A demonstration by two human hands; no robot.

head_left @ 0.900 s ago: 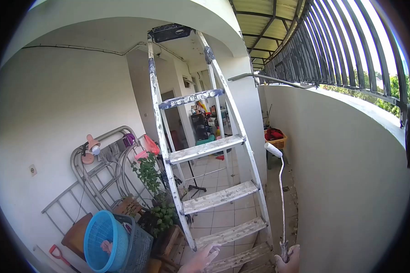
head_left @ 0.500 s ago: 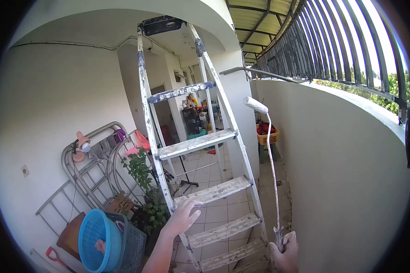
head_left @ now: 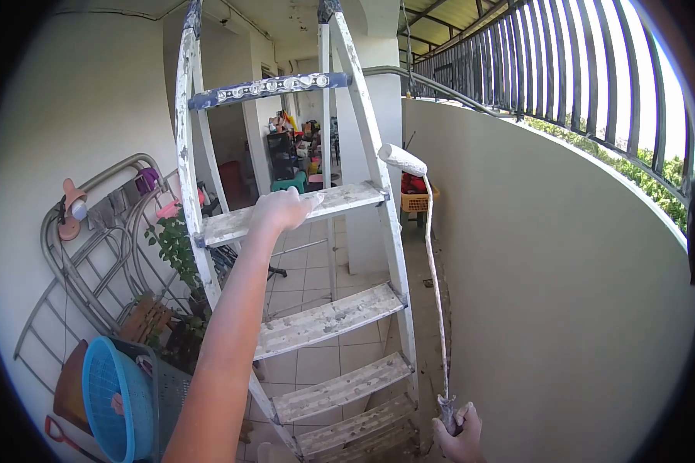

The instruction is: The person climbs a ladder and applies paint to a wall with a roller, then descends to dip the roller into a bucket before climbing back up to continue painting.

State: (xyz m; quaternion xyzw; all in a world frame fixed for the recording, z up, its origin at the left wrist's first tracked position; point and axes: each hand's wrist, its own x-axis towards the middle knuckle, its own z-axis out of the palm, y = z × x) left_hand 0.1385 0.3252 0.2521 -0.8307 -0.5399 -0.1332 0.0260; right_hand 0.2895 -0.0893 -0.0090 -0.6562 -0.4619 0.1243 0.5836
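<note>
A paint-spattered stepladder stands in the middle of the view. My left hand is at its upper white step, with the fingers curled over the step's edge. Low on the right, my right hand is wrapped round the dark handle of a long-handled paint roller. The roller is upright, its white sleeve level with the ladder's upper part and just right of its rail.
Left of the ladder are a blue basket, metal frames against the wall and a plant. A curved wall with black railings runs along the right. An orange crate stands behind.
My left hand has moved up and forward from a lower step to the upper one. The ladder now looks nearer and further left. The roller is still in my right hand.
</note>
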